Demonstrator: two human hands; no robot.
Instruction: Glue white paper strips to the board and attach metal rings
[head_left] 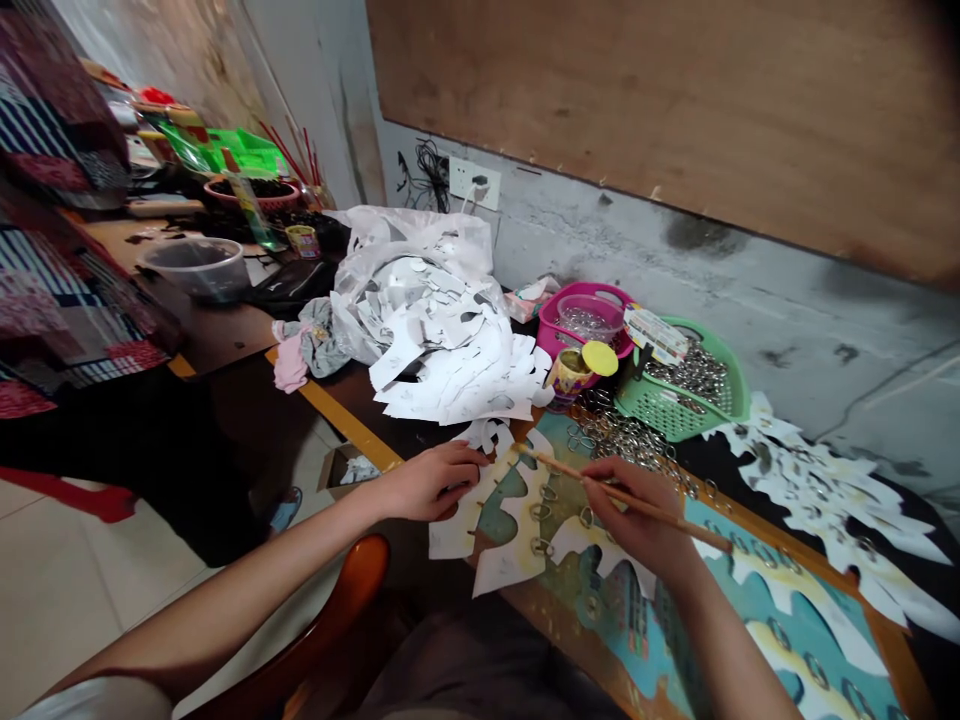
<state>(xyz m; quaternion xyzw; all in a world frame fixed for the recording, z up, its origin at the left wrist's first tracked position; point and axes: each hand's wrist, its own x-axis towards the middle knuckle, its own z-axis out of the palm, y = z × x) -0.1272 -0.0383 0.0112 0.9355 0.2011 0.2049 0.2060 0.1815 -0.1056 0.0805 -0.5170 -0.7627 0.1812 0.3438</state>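
My right hand [637,515] is closed around a thin wooden-handled brush [626,495], its tip resting on a white cut-out piece with yellowish smears. My left hand [435,482] lies on the left edge of a white cut-out [454,535], fingers forward and thumb apart, pressing it down. Small metal rings sit along the neighbouring cut-out [517,555]. Another scalloped white piece [570,537] lies under my right hand. Beyond the brush stands a small tub [570,372] of yellowish paste with its yellow lid [600,358] off.
Loose metal rings [622,432] are heaped by a green basket [679,400] and a pink basket [550,325]. White cut-outs [457,380] pile up at the back beside a plastic bag. More ringed pieces [806,590] lie right. A person in patterned clothing [67,260] stands left.
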